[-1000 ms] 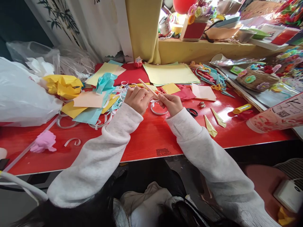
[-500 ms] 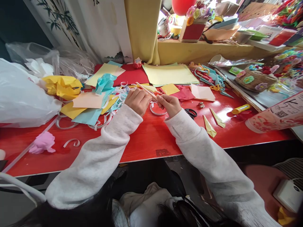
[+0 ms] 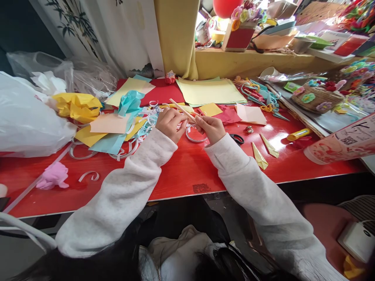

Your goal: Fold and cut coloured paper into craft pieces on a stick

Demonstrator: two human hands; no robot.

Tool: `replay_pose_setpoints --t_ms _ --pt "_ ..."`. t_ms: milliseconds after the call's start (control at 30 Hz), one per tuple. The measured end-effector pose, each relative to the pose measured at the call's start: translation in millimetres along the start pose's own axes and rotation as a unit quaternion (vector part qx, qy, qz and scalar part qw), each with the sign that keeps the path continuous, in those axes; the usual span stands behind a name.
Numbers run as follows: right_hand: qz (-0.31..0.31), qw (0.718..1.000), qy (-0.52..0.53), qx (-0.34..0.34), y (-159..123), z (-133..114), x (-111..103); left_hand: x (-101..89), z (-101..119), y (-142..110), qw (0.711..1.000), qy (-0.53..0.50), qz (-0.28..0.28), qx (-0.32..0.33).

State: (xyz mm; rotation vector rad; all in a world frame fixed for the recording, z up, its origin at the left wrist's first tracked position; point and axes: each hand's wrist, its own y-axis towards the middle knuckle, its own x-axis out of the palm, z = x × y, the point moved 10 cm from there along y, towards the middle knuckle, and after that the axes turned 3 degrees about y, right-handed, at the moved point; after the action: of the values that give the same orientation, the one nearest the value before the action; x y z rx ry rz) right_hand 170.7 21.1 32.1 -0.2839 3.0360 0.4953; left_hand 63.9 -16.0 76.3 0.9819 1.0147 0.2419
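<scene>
Glossy red table (image 3: 181, 175) strewn w/ colored papers (image 3: 108, 143); yellow curtain (image 3: 177, 39) & cluttered ledge (image 3: 234, 59) behind, white plastic bag (image 3: 32, 121) far L. Above table, R hand (image 3: 211, 128) pinches near end of pale strip (image 3: 181, 108); L hand (image 3: 170, 124) curled beside it, can't tell if gripping.

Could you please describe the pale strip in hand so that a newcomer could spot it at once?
Above the red table, the right hand pinches the pale strip, which slants forward past the left hand. Unlike the broad pale-yellow sheets behind, it is narrow and straight.
</scene>
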Motion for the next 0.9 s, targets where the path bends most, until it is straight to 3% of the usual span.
replay_pose_setpoints --t_ms 133,233,333,433,500,567,667,767,900 --pt "0.001 0.999 0.037 0.011 3.0 5.1 -3.9 2.9 -23.1 0.6 0.987 -0.096 -0.021 -0.131" --pt "-0.004 0.999 0.044 0.018 3.1 5.4 -3.5 18.2 -35.6 -4.4 0.947 -0.209 -0.085 -0.23" --pt "-0.001 1.0 0.014 0.023 1.6 3.1 -2.3 31.9 -37.1 -8.7 0.907 -0.293 -0.127 -0.275" --pt "0.0 1.0 -0.029 0.006 0.5 -1.0 -0.3 41.2 -38.0 -10.9 0.889 -0.327 -0.149 -0.284" --pt "-0.005 0.998 -0.058 -0.01 0.4 -1.9 1.6 38.8 -41.1 -8.9 0.901 -0.31 -0.142 -0.269" --pt "-0.009 0.995 -0.093 -0.018 0.5 0.2 2.4 21.1 -44.1 -1.2 0.937 -0.251 -0.087 -0.226" --pt "-0.022 0.989 -0.147 -0.017 0.8 4.6 3.6 -13.2 -26.0 11.3 0.992 -0.098 -0.001 -0.073" --pt "-0.054 0.981 -0.185 -0.018 0.4 5.9 9.4 -7.8 -2.7 10.7 0.997 0.0 -0.052 0.056" --pt "-0.083 0.968 -0.234 -0.018 -1.8 5.1 16.9 9.9 1.8 4.9 0.989 -0.022 -0.124 0.081"
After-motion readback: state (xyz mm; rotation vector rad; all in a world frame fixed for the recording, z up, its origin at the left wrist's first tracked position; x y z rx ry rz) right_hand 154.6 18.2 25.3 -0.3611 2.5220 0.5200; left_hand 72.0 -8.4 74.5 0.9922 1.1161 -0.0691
